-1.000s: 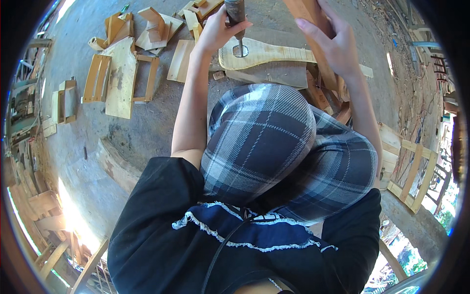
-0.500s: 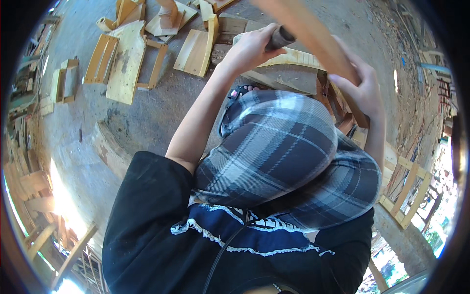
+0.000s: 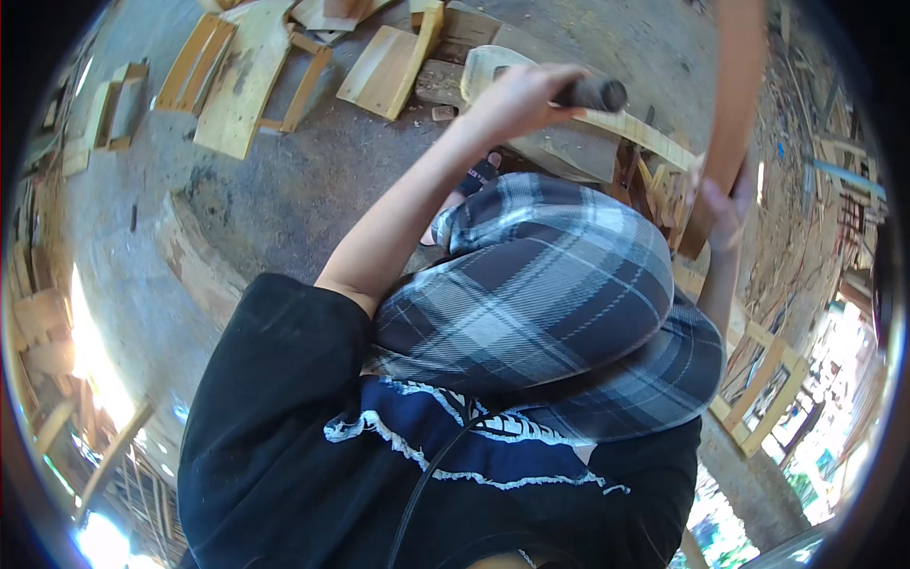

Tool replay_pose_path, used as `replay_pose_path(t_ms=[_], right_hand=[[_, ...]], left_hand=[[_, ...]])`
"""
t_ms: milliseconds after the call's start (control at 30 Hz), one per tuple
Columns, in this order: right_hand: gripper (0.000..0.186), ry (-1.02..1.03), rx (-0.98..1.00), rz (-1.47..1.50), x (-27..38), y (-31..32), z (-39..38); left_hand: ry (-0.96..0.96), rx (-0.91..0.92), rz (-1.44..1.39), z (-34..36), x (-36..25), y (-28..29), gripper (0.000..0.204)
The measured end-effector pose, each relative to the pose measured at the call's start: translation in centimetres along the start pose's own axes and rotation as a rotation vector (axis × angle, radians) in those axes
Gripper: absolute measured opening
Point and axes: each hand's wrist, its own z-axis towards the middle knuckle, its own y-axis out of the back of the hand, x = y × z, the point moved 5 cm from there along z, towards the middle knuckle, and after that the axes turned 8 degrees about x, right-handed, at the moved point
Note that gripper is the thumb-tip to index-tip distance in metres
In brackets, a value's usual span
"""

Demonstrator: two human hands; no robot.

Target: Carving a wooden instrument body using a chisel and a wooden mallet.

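My left hand (image 3: 533, 102) is closed round a dark grey, round-ended cylinder (image 3: 599, 93) that sticks out to the right; whether it is a handle or a roll I cannot tell. A long, slightly curved brown wooden slat (image 3: 737, 100) stands nearly upright in the picture at the right, its upper end cut off by the edge. My right hand (image 3: 728, 211) grips it near its lower end, with some fingers hidden behind it. The cylinder and the slat are apart. Below them are my bent knees in plaid cloth (image 3: 559, 275).
A pale curved wooden piece (image 3: 645, 140) lies beyond my knees. Farther left on the concrete floor are a board (image 3: 242, 90), a slatted wooden panel (image 3: 196, 64) and a seat-like part (image 3: 379, 71). A wooden frame (image 3: 763, 384) stands at the right, with scrap wood along both sides.
The slat has swung from a slant to nearly upright and moved right with my right hand. My left hand has moved right and slightly down, still holding the cylinder. The view has shifted a little.
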Motion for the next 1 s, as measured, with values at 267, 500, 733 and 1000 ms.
replay_pose_path(t_ms=[267,500,733,1000], right_hand=[[0.072,-0.316,-0.201,-0.301,-0.8,0.4,-2.1],[0.073,-0.071,-0.297,-0.257,-1.0,0.7,-1.6],[0.07,-0.239,-0.068,-0.335,1.3,-2.4,-0.2],[0.07,-0.295,-0.035,-0.38,-1.0,-1.9,-0.3]], left_hand=[[-0.197,0.129,0.138,-3.7,-1.0,-5.0,0.047],[-0.066,-0.117,0.037,-3.5,-1.6,-3.5,0.043],[0.023,-0.263,-0.101,-0.9,-2.9,1.0,0.046],[0.348,-0.455,-0.702,-0.5,2.3,8.6,0.031]])
